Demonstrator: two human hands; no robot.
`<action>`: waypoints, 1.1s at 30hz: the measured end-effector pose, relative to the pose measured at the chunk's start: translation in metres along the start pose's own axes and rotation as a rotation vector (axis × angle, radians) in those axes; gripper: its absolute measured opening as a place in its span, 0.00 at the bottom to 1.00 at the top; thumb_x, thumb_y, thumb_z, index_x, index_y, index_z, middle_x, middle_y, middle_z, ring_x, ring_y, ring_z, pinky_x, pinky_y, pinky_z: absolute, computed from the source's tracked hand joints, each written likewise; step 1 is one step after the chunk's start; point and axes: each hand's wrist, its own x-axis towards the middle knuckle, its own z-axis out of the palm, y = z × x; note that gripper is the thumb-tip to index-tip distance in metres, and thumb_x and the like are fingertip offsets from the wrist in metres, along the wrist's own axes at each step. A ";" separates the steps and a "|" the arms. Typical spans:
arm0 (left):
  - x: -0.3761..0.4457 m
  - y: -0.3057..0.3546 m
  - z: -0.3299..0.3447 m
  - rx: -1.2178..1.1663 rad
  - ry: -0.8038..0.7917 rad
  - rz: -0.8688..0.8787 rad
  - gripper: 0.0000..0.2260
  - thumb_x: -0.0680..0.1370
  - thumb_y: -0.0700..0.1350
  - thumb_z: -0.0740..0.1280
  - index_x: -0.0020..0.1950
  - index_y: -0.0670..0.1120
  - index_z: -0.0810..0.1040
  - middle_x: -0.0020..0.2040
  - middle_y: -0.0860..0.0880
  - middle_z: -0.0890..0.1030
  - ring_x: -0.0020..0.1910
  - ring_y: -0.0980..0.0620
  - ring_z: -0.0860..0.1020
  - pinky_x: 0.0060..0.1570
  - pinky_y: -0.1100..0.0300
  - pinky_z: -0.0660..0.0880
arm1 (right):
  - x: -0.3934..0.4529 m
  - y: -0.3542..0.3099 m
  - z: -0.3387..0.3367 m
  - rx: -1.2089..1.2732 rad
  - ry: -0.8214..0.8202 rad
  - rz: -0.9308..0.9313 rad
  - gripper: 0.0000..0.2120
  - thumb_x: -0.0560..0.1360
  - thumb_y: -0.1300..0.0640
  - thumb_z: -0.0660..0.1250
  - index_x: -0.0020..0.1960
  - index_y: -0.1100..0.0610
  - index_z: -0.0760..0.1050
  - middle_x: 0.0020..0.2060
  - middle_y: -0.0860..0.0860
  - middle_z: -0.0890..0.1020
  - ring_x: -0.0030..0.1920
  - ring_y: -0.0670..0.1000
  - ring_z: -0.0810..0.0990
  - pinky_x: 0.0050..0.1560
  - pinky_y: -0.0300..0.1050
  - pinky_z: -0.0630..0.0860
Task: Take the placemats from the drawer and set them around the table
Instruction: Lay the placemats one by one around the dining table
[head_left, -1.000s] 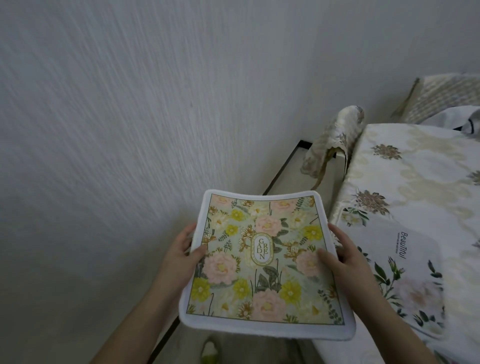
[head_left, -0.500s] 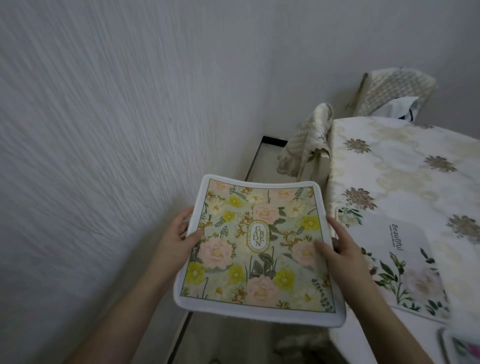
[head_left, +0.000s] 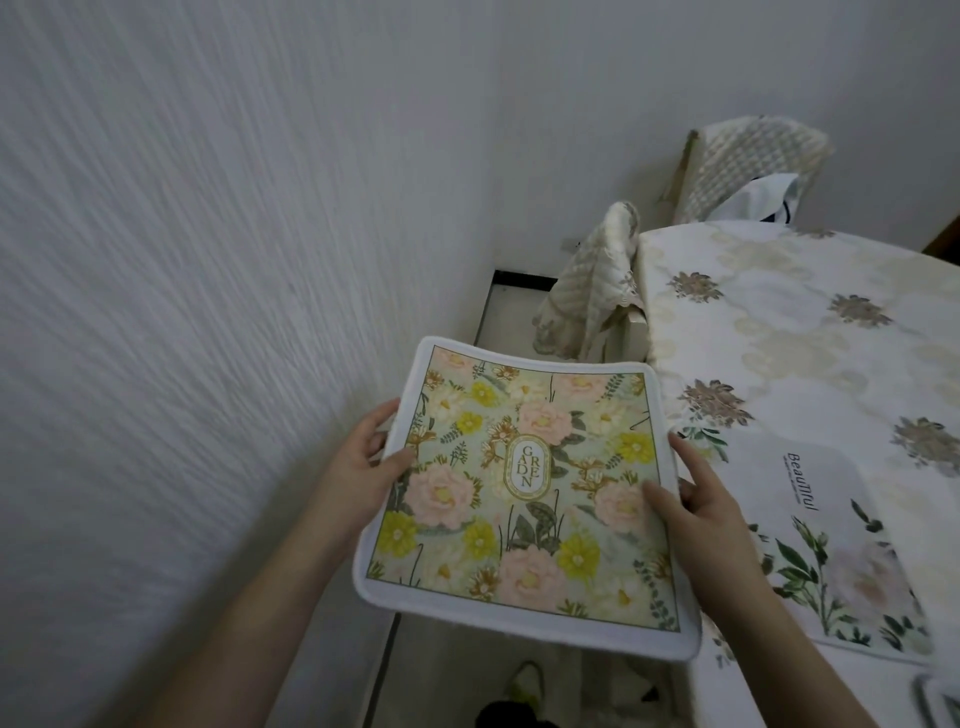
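White textured wall (head_left: 208, 260) fills the left side of the view. At right stands a table (head_left: 779, 312) under a cream cloth with brown flower prints; a white placemat with green leaves (head_left: 841, 545) lies flat on it near the front edge. Two chairs with quilted cream covers (head_left: 592, 280) are pushed in at the table's far side. Held in the air beside the table, over the floor, is a floral placemat (head_left: 524, 493) in pink and yellow with a white border. The left hand (head_left: 358, 462) pinches its left edge, thumb on top; the right hand (head_left: 696, 504) pinches its right edge likewise.
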 end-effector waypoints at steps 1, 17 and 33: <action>0.009 0.003 0.002 0.001 -0.003 -0.001 0.23 0.79 0.35 0.68 0.66 0.60 0.74 0.56 0.48 0.84 0.51 0.46 0.85 0.47 0.41 0.82 | 0.009 0.000 0.000 -0.005 0.004 0.002 0.27 0.81 0.58 0.65 0.75 0.39 0.62 0.51 0.51 0.85 0.42 0.50 0.87 0.36 0.46 0.84; 0.137 0.051 0.055 -0.019 -0.034 0.012 0.23 0.79 0.35 0.67 0.66 0.61 0.75 0.57 0.48 0.84 0.51 0.45 0.85 0.45 0.40 0.82 | 0.144 -0.037 -0.017 0.073 0.027 0.025 0.26 0.80 0.59 0.65 0.73 0.39 0.64 0.49 0.52 0.86 0.41 0.51 0.87 0.33 0.44 0.82; 0.295 0.102 0.073 0.012 -0.149 0.061 0.24 0.78 0.35 0.67 0.66 0.60 0.74 0.56 0.47 0.83 0.49 0.46 0.85 0.45 0.42 0.82 | 0.252 -0.084 0.007 0.053 0.172 0.017 0.26 0.80 0.58 0.65 0.74 0.42 0.63 0.47 0.49 0.86 0.40 0.50 0.87 0.32 0.45 0.82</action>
